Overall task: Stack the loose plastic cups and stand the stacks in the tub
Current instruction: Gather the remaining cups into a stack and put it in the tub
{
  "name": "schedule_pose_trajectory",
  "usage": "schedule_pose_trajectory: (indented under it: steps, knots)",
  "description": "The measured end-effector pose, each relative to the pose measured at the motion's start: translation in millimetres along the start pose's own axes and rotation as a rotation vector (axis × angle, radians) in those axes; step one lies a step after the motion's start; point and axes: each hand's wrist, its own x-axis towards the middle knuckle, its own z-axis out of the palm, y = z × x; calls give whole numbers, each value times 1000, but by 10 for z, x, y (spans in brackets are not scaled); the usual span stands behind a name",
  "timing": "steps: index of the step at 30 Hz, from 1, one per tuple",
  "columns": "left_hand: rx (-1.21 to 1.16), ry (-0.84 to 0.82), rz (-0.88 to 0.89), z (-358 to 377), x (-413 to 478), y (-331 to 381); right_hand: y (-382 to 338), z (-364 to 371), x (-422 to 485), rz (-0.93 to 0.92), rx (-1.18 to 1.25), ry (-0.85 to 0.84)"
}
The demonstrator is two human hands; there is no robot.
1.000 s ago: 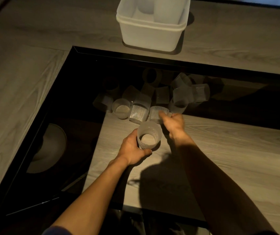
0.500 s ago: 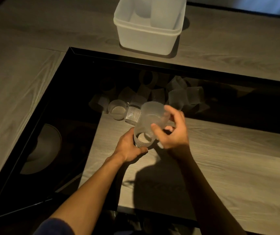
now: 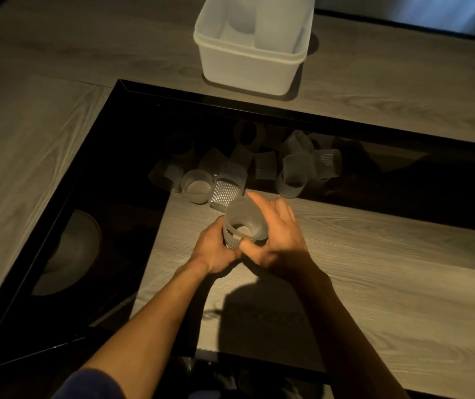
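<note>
both hands meet just below the middle of the view, over a pale wooden board [image 3: 374, 254]. the left hand [image 3: 214, 250] wraps its fingers round the bottom cup [image 3: 231, 241], a ribbed frosted one, from its nine o'clock side. the right hand [image 3: 278, 243] holds the top cup [image 3: 243, 218] from the three o'clock side, thumb curled in at the near edge and the forefinger laid along the far wall. the top cup sits partly inside the bottom cup, mouth up, tilted a little toward eleven o'clock; how deep it has gone i cannot tell.

at twelve o'clock from the hands lies the pile of loose cups [image 3: 293, 174], spread from ten to one o'clock on the dark glass tabletop [image 3: 115, 168]. most lie on their sides, touching one another. nearest the hands, a striped cup [image 3: 226, 191] lies tipped over, just beside an upright cup [image 3: 197, 185] at its nine o'clock.

farther off at twelve o'clock, well apart from the pile, the white tub [image 3: 247, 70] stands on the grey wooden counter [image 3: 43, 125]. a tall stack [image 3: 276, 21] stands upright in its right half.

a dark blue sleeve [image 3: 86, 384] shows at seven o'clock, at the bottom edge.
</note>
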Motion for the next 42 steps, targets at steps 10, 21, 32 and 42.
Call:
schedule_pose_trajectory:
  steps: [10, 21, 32, 42]
  knots:
    - [24, -33, 16, -39, -16, 58, -42, -101, 118, 53, -250, -180]
    - [18, -102, -94, -226, 101, 136, 293, 304, -30, -98, 286, 95]
    - [463, 439, -50, -316, 513, 269, 433, 392, 22, -101, 132, 177]
    - [638, 357, 168, -244, 404, 277, 446, 356, -22, -86, 142, 145]
